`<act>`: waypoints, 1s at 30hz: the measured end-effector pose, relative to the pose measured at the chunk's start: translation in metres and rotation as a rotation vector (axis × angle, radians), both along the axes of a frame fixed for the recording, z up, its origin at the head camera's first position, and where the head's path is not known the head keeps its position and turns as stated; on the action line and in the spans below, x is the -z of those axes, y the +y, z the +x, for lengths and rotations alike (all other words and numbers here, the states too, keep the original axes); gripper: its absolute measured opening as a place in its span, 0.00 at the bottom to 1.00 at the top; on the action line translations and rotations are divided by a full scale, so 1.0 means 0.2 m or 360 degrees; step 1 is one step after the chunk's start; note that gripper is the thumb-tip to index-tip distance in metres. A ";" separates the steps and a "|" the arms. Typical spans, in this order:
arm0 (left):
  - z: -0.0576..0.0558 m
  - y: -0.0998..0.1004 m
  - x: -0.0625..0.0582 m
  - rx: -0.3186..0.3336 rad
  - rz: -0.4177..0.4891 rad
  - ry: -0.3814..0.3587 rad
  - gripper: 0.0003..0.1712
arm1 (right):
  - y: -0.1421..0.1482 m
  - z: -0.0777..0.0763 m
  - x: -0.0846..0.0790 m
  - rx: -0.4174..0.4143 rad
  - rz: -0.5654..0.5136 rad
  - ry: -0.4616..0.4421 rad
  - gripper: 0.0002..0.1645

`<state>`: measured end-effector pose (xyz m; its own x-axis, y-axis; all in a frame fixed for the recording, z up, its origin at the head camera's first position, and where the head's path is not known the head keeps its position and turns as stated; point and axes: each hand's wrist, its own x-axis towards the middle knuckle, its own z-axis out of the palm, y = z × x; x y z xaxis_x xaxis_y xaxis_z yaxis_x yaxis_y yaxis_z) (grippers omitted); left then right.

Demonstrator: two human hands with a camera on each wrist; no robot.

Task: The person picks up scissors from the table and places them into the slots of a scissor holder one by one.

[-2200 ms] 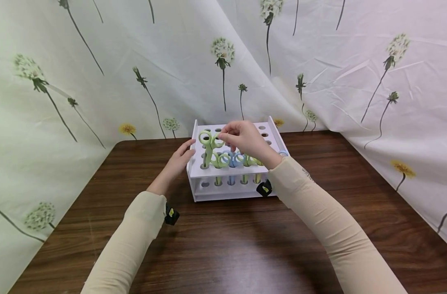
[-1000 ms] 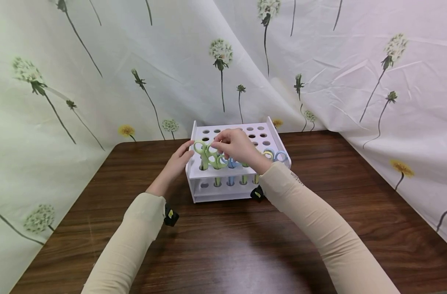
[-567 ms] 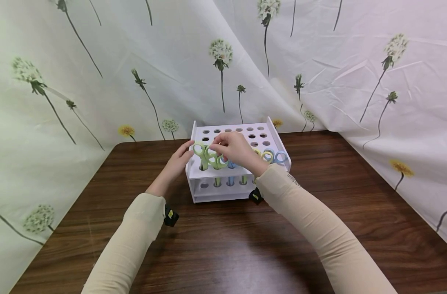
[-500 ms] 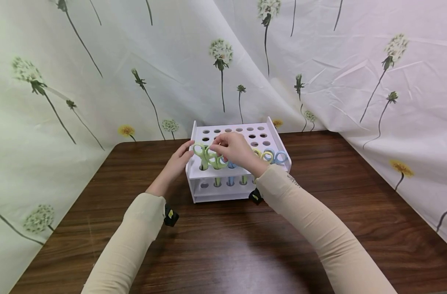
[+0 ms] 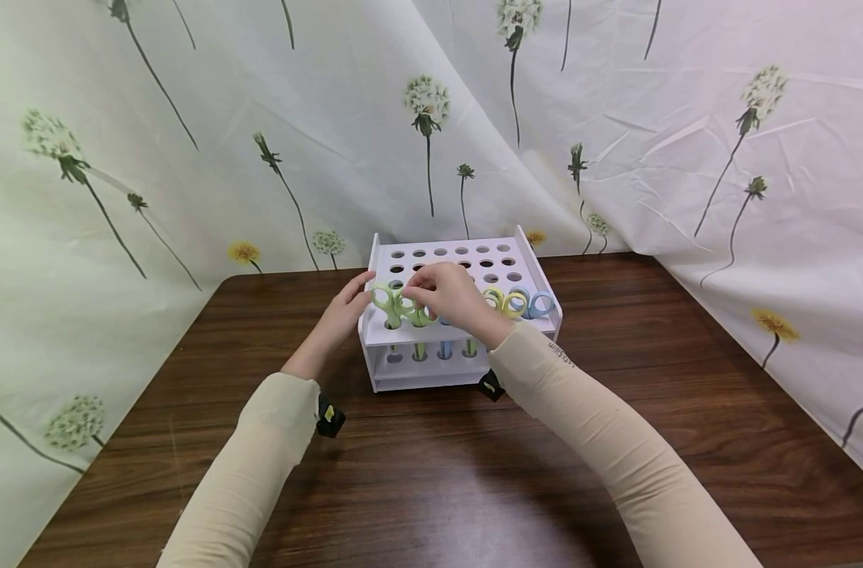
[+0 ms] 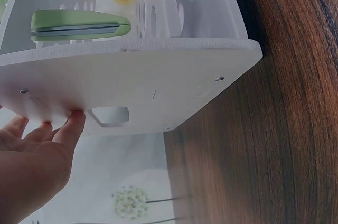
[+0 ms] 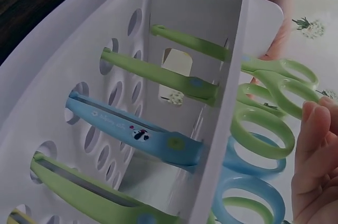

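Note:
My right hand (image 5: 451, 296) pinches a ring of the leftmost green scissors (image 5: 392, 313), which stand in the front-left hole of a white two-tier rack (image 5: 442, 382). In the right wrist view, the blade (image 7: 190, 42) of these scissors spans most of the gap, its tip just short of the lower tier. My left hand (image 5: 344, 314) rests against the rack's left side; in the left wrist view its fingertips touch the side panel (image 6: 158, 86). Beside the held pair stand another green pair (image 7: 153, 73) and a blue pair (image 7: 134, 126), both through the lower holes.
Farther right in the front row are another green pair (image 7: 95, 189), yellow scissors (image 5: 518, 305) and blue scissors (image 5: 543, 304). Rows of round holes lie behind them. The rack stands on a dark wooden table (image 5: 417, 473), before a dandelion-print cloth (image 5: 318, 142).
My right hand has moved down and slightly left with the green scissors, which now sit lower in the front-left hole; their tip shows beneath the top tier. The left hand stays on the rack.

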<state>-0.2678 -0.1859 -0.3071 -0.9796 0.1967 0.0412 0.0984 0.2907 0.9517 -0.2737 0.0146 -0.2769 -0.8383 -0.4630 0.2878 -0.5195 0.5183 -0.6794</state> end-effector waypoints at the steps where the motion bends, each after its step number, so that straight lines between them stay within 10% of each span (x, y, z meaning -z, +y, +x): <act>1: 0.01 0.01 -0.01 0.0002 -0.0007 0.0004 0.29 | 0.00 0.00 0.00 0.0001 0.0004 -0.0003 0.13; 14: 0.02 0.01 -0.02 -0.0002 -0.0005 0.0021 0.28 | -0.01 0.02 0.02 0.0017 0.0056 -0.0033 0.10; 30: -0.09 -0.04 0.11 -0.0031 -0.0024 0.0093 0.28 | -0.03 0.02 0.04 0.0068 0.0125 -0.0040 0.09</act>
<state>-0.2863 -0.1929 -0.3297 -0.9793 0.1787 0.0955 0.1478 0.3076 0.9400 -0.2691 0.0095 -0.2847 -0.8643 -0.4469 0.2306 -0.4790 0.5920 -0.6481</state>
